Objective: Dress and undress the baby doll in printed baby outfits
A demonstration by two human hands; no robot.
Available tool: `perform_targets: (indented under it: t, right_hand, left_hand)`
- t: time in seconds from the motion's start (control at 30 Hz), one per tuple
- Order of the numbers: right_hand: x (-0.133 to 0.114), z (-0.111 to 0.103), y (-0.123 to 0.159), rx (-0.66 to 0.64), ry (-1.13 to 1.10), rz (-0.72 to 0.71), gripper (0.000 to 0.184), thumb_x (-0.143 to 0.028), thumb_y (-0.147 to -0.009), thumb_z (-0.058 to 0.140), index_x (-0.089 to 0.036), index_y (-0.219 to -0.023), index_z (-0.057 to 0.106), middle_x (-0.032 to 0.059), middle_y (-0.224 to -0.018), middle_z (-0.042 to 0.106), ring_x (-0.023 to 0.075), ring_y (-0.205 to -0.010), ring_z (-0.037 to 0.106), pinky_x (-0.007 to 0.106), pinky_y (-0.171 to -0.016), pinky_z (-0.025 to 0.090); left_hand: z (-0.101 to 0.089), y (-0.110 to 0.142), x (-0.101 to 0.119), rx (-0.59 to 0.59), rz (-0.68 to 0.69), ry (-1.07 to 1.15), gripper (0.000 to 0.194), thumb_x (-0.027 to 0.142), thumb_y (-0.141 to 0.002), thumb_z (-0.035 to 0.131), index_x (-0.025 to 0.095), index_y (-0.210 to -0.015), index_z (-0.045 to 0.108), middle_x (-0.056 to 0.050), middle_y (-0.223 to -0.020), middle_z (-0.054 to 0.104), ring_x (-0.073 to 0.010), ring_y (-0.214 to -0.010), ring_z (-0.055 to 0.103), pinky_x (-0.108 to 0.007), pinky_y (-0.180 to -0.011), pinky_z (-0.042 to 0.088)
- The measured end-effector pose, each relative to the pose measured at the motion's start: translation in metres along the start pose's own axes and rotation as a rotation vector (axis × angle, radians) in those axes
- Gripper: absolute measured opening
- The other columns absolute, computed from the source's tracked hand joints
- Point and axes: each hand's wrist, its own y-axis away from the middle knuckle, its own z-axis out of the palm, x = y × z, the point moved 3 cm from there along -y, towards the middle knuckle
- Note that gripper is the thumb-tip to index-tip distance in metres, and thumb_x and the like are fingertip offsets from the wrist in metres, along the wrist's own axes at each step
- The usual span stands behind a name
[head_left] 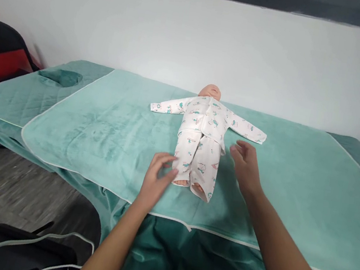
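A baby doll [210, 91] lies on its back, its head toward the wall and its feet toward me. It wears a white patterned jacket [205, 116] with the sleeves spread out to both sides, and matching trousers [205, 164]. Only the toes show at the trouser hems. My left hand [158, 175] is beside the lower trouser leg on the left, fingers apart, with the fingertips at the cloth's edge. Over the sheet to the right of the doll hovers my right hand [246, 164], its fingers loosely curved and apart, holding nothing.
The doll lies on a green velvet sheet [108, 109] with white piping, spread over a massage bed with a face hole [60, 76] at the left. A white wall [195, 41] stands behind. A black and red chair [0, 54] is at far left; a white cable [17, 241] runs lower left.
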Motion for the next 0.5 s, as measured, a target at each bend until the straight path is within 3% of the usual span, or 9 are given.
perform_targets:
  t: [0.07, 0.17, 0.27, 0.37, 0.5]
  right_hand:
    - [0.006, 0.016, -0.031, 0.036, -0.045, 0.042, 0.05, -0.054, -0.083, 0.063, -0.025, -0.122, 0.051, 0.0113, -0.136, 0.055, 0.0252, -0.123, 0.056, 0.044, -0.102, 0.045]
    - [0.014, 0.04, -0.068, 0.061, -0.027, 0.142, 0.049, -0.057, -0.081, 0.063, -0.022, -0.114, 0.053, 0.011, -0.121, 0.062, 0.026, -0.111, 0.061, 0.044, -0.098, 0.046]
    - [0.019, 0.06, -0.086, 0.076, -0.039, 0.173, 0.047, -0.06, -0.081, 0.059, -0.019, -0.104, 0.057, 0.0094, -0.107, 0.065, 0.0267, -0.103, 0.061, 0.043, -0.096, 0.046]
    - [0.024, 0.07, -0.091, 0.109, -0.124, 0.093, 0.046, -0.058, -0.083, 0.056, -0.018, -0.106, 0.06, 0.0089, -0.112, 0.065, 0.025, -0.108, 0.059, 0.041, -0.099, 0.045]
    - [0.028, 0.073, -0.097, 0.044, -0.186, -0.006, 0.052, -0.059, -0.086, 0.054, -0.018, -0.118, 0.062, 0.0104, -0.123, 0.063, 0.0246, -0.113, 0.059, 0.043, -0.099, 0.045]
  left_hand:
    - [0.002, -0.024, -0.005, 0.052, -0.07, 0.074, 0.026, 0.036, -0.091, 0.06, 0.024, -0.112, 0.067, -0.007, -0.124, 0.06, -0.0204, -0.12, 0.056, -0.034, -0.101, 0.048]
    - [0.013, -0.067, -0.018, 0.101, -0.19, 0.162, 0.038, 0.037, -0.089, 0.062, 0.023, -0.124, 0.062, -0.008, -0.139, 0.056, -0.0223, -0.131, 0.051, -0.036, -0.11, 0.042]
    - [0.029, -0.102, -0.027, 0.043, -0.243, 0.205, 0.056, 0.035, -0.083, 0.069, 0.018, -0.135, 0.055, -0.012, -0.148, 0.05, -0.0253, -0.136, 0.048, -0.038, -0.112, 0.04]
    - [0.04, -0.119, -0.031, -0.014, -0.222, 0.206, 0.063, 0.032, -0.079, 0.073, 0.017, -0.137, 0.055, -0.012, -0.148, 0.052, -0.0272, -0.134, 0.05, -0.04, -0.113, 0.039]
    - [0.047, -0.124, -0.033, 0.019, -0.217, 0.16, 0.061, 0.033, -0.081, 0.07, 0.017, -0.138, 0.055, -0.01, -0.148, 0.053, -0.0279, -0.135, 0.051, -0.041, -0.116, 0.036]
